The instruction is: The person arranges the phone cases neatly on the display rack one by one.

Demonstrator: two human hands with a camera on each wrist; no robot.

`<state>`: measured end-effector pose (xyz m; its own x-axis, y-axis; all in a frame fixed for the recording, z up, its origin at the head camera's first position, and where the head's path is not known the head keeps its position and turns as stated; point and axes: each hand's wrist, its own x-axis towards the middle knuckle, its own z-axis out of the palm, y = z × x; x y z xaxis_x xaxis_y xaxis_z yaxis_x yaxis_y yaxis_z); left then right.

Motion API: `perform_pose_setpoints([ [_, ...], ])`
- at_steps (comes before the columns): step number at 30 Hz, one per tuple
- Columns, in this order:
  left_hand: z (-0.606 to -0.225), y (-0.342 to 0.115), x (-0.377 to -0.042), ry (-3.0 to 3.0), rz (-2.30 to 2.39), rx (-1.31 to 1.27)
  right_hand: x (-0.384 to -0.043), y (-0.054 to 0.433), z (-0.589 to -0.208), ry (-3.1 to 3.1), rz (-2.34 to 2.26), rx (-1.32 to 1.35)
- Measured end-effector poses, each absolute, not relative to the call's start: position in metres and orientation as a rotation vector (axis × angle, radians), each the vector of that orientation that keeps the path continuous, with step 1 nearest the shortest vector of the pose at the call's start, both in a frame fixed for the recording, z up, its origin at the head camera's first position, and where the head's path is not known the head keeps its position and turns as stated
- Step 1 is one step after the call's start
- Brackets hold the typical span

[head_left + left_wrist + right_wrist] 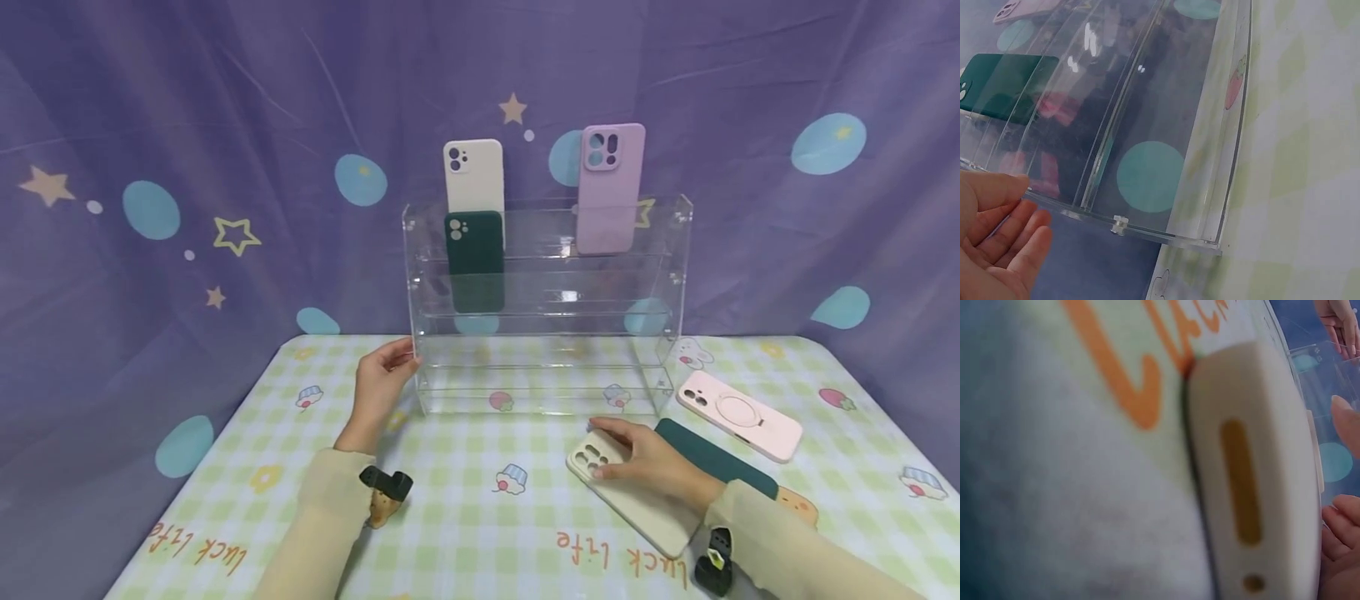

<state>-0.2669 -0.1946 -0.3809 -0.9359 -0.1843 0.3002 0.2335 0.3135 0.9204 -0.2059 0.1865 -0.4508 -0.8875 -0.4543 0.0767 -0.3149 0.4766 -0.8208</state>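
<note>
At the left side of a clear rack [555, 315], set towards the far edge of the counter [442, 533], the left hand [384, 375] is held with its fingers loosely bent and parted. In the left wrist view the thumb tip is brought to the side panel, but actual contact cannot be made out, and part of the hand is cut off by the frame.

In the rack's top tier, near its left corner, a white case [474, 190] is stood upright, its lower part covered by a dark green case [476, 262] in the tier below, whose own lower half is seen only through transparent plastic. Near the rack's top right corner a lilac case [611, 192] is stood.

Further right, towards the counter's near edge, a cream case [637, 507] is laid at a slant, partly covered by the right hand [652, 462]. There the thumb and fingers are spread apart over its camera end; whether the case is touched cannot be told. In the right wrist view the case is blurred and cut off.

Beyond it, a second green case [720, 458] is partly hidden by the right hand and sleeve [795, 550]. Nearer the counter's right edge, a pink case [738, 410] is laid ring up.
</note>
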Motion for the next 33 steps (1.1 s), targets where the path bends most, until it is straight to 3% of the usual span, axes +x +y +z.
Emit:
perform_pose_setpoints([
  [27,-0.384,-0.195,-0.269,-2.165,-1.711,-0.044,-0.204,0.181,-0.45,2.923,-1.019,-0.896],
  [33,-0.384,-0.193,-0.269,-2.167,-1.709,-0.038,-0.203,0.187,-0.444,2.913,-1.279,-0.654],
])
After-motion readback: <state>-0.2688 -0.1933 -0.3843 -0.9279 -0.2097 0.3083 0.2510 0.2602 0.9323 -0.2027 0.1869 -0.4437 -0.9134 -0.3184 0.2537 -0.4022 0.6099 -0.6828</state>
